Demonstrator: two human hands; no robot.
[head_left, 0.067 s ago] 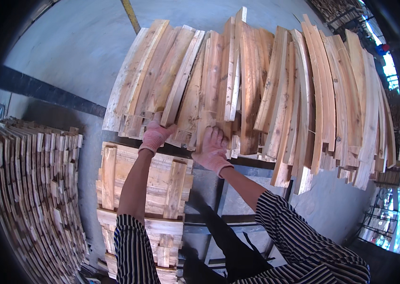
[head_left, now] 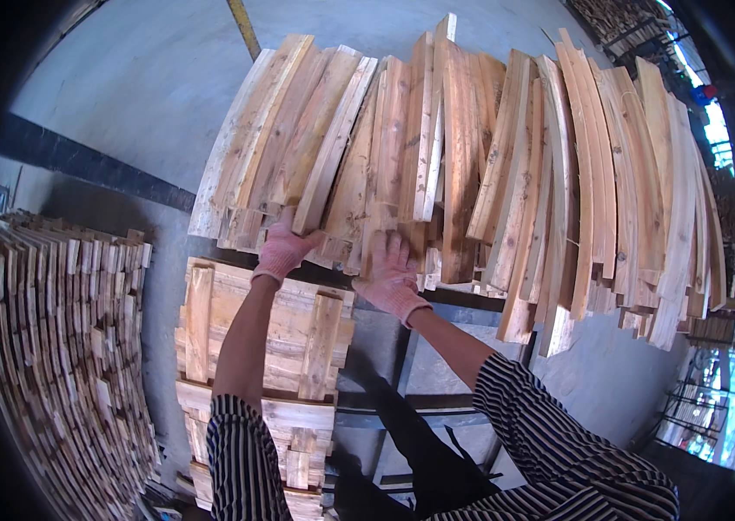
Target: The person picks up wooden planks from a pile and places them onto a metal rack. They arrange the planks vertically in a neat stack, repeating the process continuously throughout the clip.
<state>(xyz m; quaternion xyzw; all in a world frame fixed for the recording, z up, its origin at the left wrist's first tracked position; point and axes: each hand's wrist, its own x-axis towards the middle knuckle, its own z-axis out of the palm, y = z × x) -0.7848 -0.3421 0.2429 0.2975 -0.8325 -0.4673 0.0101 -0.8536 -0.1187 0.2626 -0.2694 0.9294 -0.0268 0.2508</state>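
A row of long, rough wooden planks (head_left: 460, 156) lies side by side across the upper middle, their near ends uneven. My left hand (head_left: 285, 249), in a pink knitted glove, is closed at the near end of a wooden plank (head_left: 337, 143) toward the left of the row. Its fingertips are partly hidden among the wood. To its right, my right hand (head_left: 391, 276), gloved the same way, rests against the near ends of other planks. Those fingers lie up along the wood, slightly apart, with the thumb out to the left.
Below my left hand stands a stack of nailed wooden panels (head_left: 272, 321). A tall pile of boards (head_left: 72, 347) fills the left side. Dark metal bars (head_left: 437, 401) cross beneath the planks, and a dark beam (head_left: 94, 165) runs in from the left.
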